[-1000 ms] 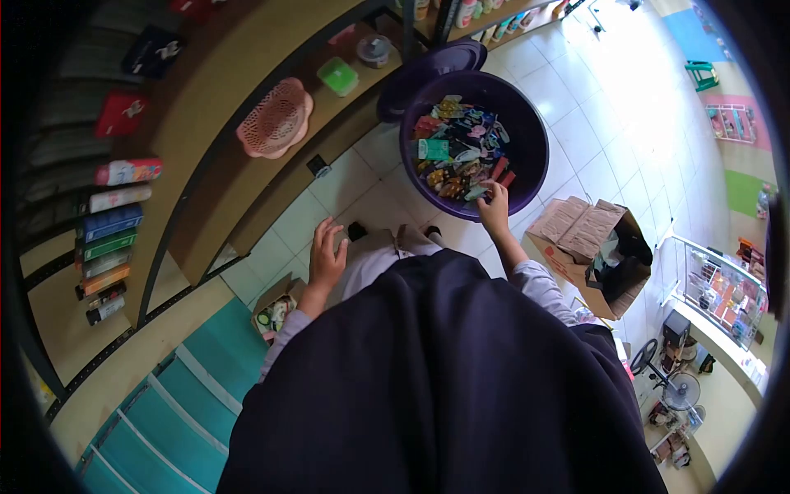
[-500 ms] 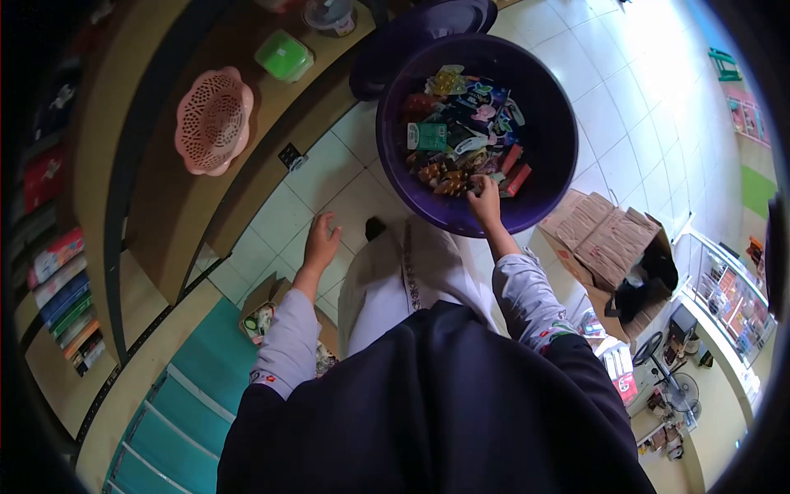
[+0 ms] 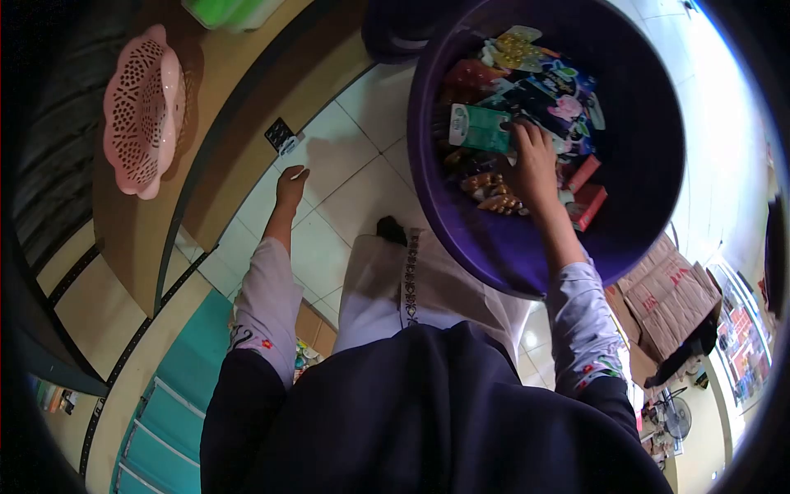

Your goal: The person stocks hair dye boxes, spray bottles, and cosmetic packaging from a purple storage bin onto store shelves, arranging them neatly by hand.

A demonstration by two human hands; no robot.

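A large purple tub (image 3: 428, 177) stands in front of me, holding a jumble of small packaged goods. My right hand (image 3: 536, 165) reaches into it, fingers bent and thumb apart, at the right end of a green box (image 3: 480, 128). Whether the fingertips press on the box is hard to see. Around the hand lie brown, shiny pieces (image 3: 498, 196), red boxes (image 3: 589, 206), dark blue flowered packets (image 3: 568, 86) and a yellow packet (image 3: 517, 51). My left hand (image 3: 290, 188) hangs over the tiled floor, loosely curled with nothing visible in it.
On the wooden shelf (image 3: 197, 107) at left sits a pink openwork basket (image 3: 144, 111). A dark purple lid (image 3: 399, 29) is behind the tub. Cardboard boxes (image 3: 671, 288) stand to the right, near a fan (image 3: 676, 417). A teal panel (image 3: 177, 370) with white bars is at lower left.
My right hand has moved from the brown pieces up to the green box. My left hand has shifted left and curled more. The view has tilted and come closer to the tub.
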